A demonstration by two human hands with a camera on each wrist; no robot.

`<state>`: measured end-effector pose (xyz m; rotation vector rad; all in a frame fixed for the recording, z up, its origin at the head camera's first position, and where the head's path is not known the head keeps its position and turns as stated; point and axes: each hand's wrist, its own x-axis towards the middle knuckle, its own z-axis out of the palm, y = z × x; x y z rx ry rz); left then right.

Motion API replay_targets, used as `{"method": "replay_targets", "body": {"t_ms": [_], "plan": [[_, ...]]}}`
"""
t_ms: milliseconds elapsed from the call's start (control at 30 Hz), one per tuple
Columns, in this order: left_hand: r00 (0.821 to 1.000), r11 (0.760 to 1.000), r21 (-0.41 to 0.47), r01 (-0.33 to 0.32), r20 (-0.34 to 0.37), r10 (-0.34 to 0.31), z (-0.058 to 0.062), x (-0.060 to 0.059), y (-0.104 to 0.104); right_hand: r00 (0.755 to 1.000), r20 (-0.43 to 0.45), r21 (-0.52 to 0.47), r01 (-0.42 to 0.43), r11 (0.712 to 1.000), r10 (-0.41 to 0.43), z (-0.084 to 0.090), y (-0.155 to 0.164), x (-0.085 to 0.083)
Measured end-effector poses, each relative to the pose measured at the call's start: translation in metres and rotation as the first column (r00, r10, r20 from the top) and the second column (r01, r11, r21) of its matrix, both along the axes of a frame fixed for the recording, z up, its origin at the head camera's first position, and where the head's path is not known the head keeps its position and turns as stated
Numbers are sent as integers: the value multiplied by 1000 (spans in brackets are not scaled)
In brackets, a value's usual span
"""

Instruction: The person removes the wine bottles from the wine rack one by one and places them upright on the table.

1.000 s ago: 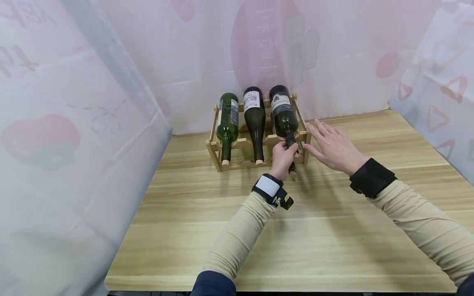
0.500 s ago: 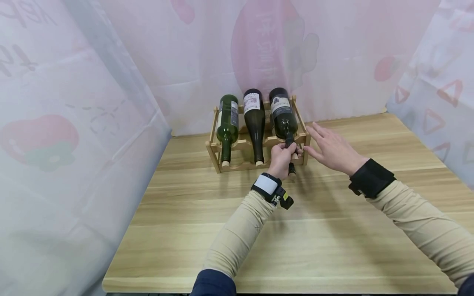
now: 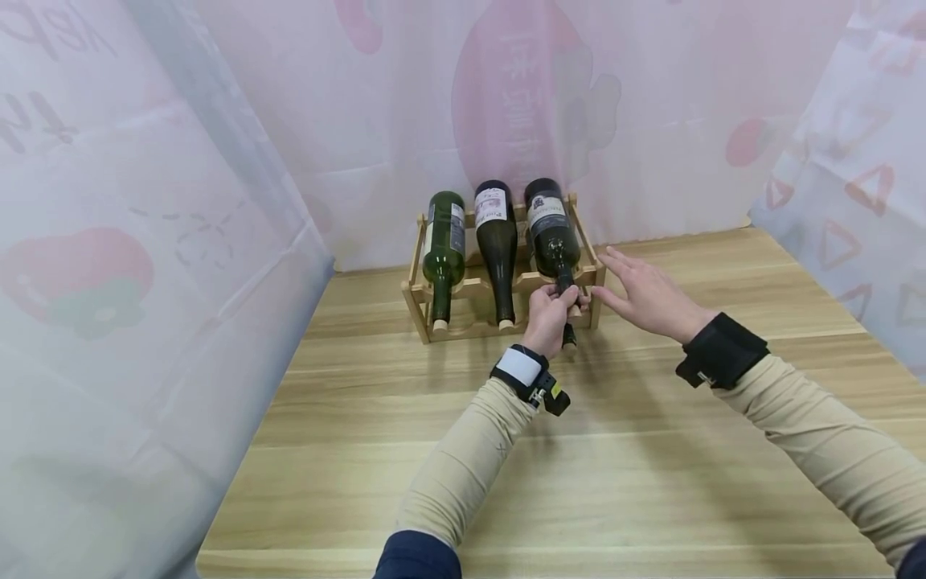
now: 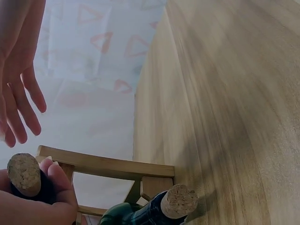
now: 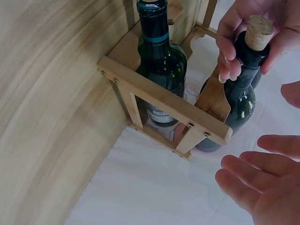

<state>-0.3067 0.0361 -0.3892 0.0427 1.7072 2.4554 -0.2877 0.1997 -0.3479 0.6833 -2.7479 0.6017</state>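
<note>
Gripping the neck of the rightmost bottle (image 3: 553,235) just below its cork (image 5: 259,31), left hand (image 3: 551,315) has fingers wrapped round it. Bottle lies in the top right slot of the wooden rack (image 3: 480,283), neck toward the person. Right hand (image 3: 646,293) hovers released, fingers straight, just beside the rack's right end. Likely heavy, smooth glass, breakable; neck alone gives poor leverage, so support the body too.
</note>
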Motion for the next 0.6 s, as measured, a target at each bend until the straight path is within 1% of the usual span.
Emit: {"method": "replay_targets", "body": {"t_ms": [167,333,467,600], "plan": [[1000,1000,-14,-4,-7,4,-2,-1,-1,1000,15,-48,-13,999,13,2,-1,-1],[999,1000,-16,11,-42,-12,-4,0,-1,1000,15,-109,-24,994,26,0,0,-1],[998,1000,-18,22,-58,-23,-4,0,-2,1000,18,-129,-17,992,20,0,0,-1],[999,1000,-18,18,-50,-19,-3,1,-2,999,49,-143,-7,990,14,3,-2,-1]]}}
